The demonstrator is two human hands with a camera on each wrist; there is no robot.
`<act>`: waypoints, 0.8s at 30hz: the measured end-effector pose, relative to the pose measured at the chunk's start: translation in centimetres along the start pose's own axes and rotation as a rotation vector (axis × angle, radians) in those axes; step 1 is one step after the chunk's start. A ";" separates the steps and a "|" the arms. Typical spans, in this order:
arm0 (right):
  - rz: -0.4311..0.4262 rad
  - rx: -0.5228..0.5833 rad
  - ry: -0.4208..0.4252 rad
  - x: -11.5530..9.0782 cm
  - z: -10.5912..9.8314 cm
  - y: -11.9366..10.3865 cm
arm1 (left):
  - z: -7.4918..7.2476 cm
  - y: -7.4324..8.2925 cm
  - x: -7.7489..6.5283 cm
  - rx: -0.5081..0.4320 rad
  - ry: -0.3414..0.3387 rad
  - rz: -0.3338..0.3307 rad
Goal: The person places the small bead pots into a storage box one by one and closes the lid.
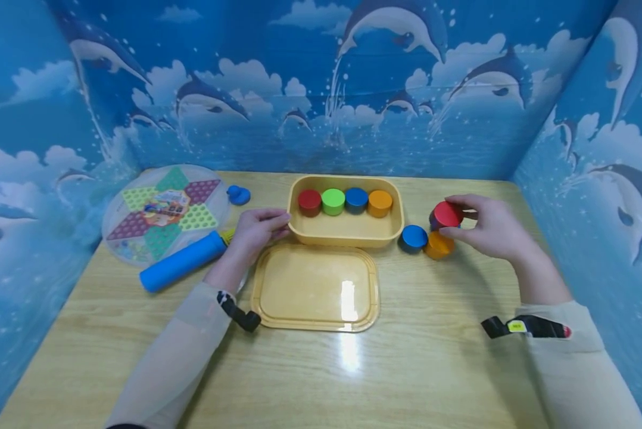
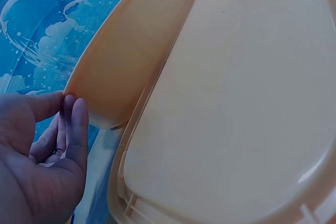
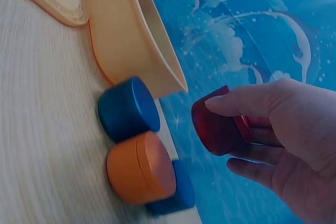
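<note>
Red cylinder (image 3: 218,124), smooth and faintly metallic, is pinched between the thumb and fingers of the right hand (image 1: 484,223), held clear of the wood-grained table (image 1: 439,369). Near it, a glossy blue cylinder (image 3: 126,109) and an orange cylinder (image 3: 128,169) are set side by side, with a second blue cylinder (image 3: 182,190) partly hidden behind. The rim of a round-cornered, smooth-walled box (image 1: 345,239) is pinched by the left hand (image 1: 259,232); four short cylinders (image 1: 333,202) are lined up inside. A flat, ridge-edged lid (image 1: 310,286) is laid just in front.
</note>
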State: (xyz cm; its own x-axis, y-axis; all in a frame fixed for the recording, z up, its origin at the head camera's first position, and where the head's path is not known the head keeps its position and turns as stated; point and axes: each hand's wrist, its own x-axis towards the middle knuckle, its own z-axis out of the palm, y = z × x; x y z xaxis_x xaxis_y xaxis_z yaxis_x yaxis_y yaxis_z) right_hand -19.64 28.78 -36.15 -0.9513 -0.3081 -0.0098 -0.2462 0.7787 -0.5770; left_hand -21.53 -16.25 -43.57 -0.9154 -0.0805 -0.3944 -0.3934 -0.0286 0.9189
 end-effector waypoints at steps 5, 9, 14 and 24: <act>-0.019 0.000 -0.032 1.4 0.9 -2.1 | 0.0 0.0 0.0 -0.008 -0.004 0.009; -0.052 0.011 -0.064 2.6 1.9 -3.7 | 0.0 0.0 0.0 0.001 0.002 0.005; -0.111 0.032 -0.090 4.1 3.3 -5.4 | 0.0 0.0 -0.1 0.001 0.003 0.001; -0.173 0.088 -0.161 6.9 5.7 -7.3 | 0.0 -0.1 -0.1 -0.037 -0.011 0.011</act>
State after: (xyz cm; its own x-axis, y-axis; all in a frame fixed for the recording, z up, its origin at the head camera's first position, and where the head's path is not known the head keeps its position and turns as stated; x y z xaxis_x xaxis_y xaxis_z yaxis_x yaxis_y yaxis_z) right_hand -23.37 17.89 -36.67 -0.8528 -0.5213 -0.0304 -0.3792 0.6583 -0.6502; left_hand -21.43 -16.25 -43.68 -0.9206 -0.0703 -0.3841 -0.3801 -0.0643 0.9227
